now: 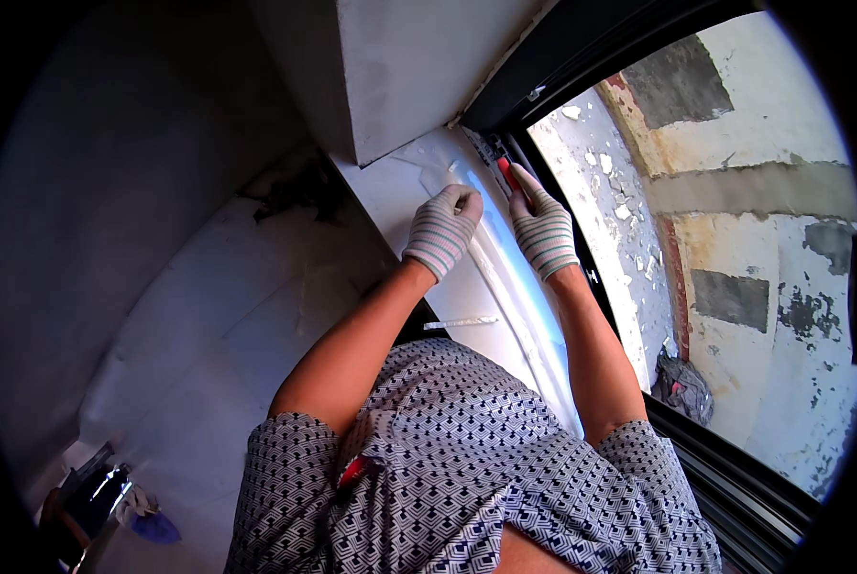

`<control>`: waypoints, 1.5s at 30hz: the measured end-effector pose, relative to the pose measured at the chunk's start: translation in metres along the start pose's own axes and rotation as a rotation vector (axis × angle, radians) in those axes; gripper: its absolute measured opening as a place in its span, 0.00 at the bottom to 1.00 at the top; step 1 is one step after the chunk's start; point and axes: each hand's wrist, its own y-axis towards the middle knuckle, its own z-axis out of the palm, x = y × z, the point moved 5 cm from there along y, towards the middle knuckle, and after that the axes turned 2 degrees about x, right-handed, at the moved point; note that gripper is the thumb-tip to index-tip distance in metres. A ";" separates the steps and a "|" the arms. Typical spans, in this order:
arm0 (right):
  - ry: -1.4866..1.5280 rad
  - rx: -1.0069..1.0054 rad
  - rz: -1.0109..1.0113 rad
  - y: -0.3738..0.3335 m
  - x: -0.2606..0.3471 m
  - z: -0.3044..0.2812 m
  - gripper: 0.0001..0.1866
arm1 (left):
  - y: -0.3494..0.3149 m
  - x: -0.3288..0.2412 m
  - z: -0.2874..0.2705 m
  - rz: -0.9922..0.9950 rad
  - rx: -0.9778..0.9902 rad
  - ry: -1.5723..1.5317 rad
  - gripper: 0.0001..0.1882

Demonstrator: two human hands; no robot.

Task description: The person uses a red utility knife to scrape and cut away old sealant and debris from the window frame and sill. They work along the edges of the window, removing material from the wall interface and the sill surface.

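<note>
Both my hands wear striped knitted gloves over a white windowsill. My right hand (545, 228) is closed around a slim red tool (507, 173), its tip at the inner corner of the black window frame (516, 143); the tool's exact kind does not show. Just to the left, my left hand (445, 228) is curled into a fist above the sill. Whatever it may hold is hidden by the fingers. A long whitish-blue strip (516, 268) runs along the sill beside the frame, passing between my two forearms.
A short white strip (460, 322) lies across the sill near my body. The grey wall corner (352, 86) juts out ahead. Outside the window are pale debris flakes (623, 210) and a grey bundle (683, 387). Dark clutter (304, 187) lies on the sheeted floor at left.
</note>
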 end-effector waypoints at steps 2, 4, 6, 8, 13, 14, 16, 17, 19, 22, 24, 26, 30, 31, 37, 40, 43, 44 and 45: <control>-0.018 -0.007 -0.003 -0.003 0.000 0.000 0.21 | 0.009 -0.007 0.016 -0.036 0.028 -0.102 0.18; -0.010 -0.014 -0.018 -0.002 -0.001 -0.002 0.21 | 0.019 -0.015 0.030 -0.114 0.095 -0.236 0.19; 0.022 -0.016 -0.040 0.000 -0.001 -0.001 0.21 | 0.024 -0.023 0.038 -0.141 0.146 -0.356 0.22; -0.007 -0.020 -0.055 -0.002 0.005 0.000 0.21 | 0.028 -0.030 0.039 -0.181 0.137 -0.382 0.22; -0.091 -0.005 -0.090 -0.004 0.024 -0.008 0.21 | 0.029 -0.040 0.040 -0.221 0.121 -0.409 0.23; -0.091 0.004 -0.092 -0.004 0.026 -0.009 0.21 | 0.029 -0.041 0.040 -0.232 0.122 -0.412 0.23; -0.127 0.004 -0.087 -0.007 0.034 -0.011 0.21 | 0.024 -0.047 0.037 -0.245 0.132 -0.420 0.23; -0.161 0.000 -0.080 -0.009 0.038 -0.011 0.21 | 0.022 -0.048 0.036 -0.260 0.140 -0.434 0.23; -0.246 0.006 -0.093 -0.009 0.049 -0.014 0.19 | 0.023 -0.047 0.035 -0.290 0.144 -0.465 0.22; -0.333 0.006 -0.152 -0.008 0.058 -0.019 0.17 | 0.023 -0.050 0.037 -0.309 0.158 -0.552 0.21; -0.320 0.030 -0.126 -0.008 0.061 -0.021 0.17 | 0.021 -0.052 0.038 -0.325 0.161 -0.611 0.21; -0.330 0.046 -0.111 -0.008 0.066 -0.022 0.18 | 0.020 -0.054 0.039 -0.336 0.148 -0.650 0.20; -0.354 0.054 -0.074 -0.012 0.076 -0.027 0.18 | 0.017 -0.057 0.041 -0.355 0.141 -0.681 0.20; -0.347 0.060 -0.064 -0.012 0.077 -0.027 0.18 | 0.017 -0.057 0.040 -0.359 0.142 -0.686 0.20; -0.545 0.102 -0.077 -0.002 0.090 -0.027 0.18 | 0.017 -0.056 0.037 -0.440 0.154 -0.737 0.19; -0.520 0.095 -0.106 -0.003 0.085 -0.027 0.18 | 0.015 -0.059 0.036 -0.422 0.142 -0.734 0.19; -0.421 0.046 -0.165 -0.004 0.074 -0.029 0.18 | 0.014 -0.061 0.037 -0.397 0.134 -0.706 0.20; -0.432 0.052 -0.154 -0.004 0.073 -0.029 0.17 | 0.014 -0.060 0.037 -0.405 0.140 -0.721 0.19; -0.444 0.057 -0.145 -0.003 0.076 -0.027 0.17 | 0.016 -0.058 0.035 -0.410 0.145 -0.735 0.19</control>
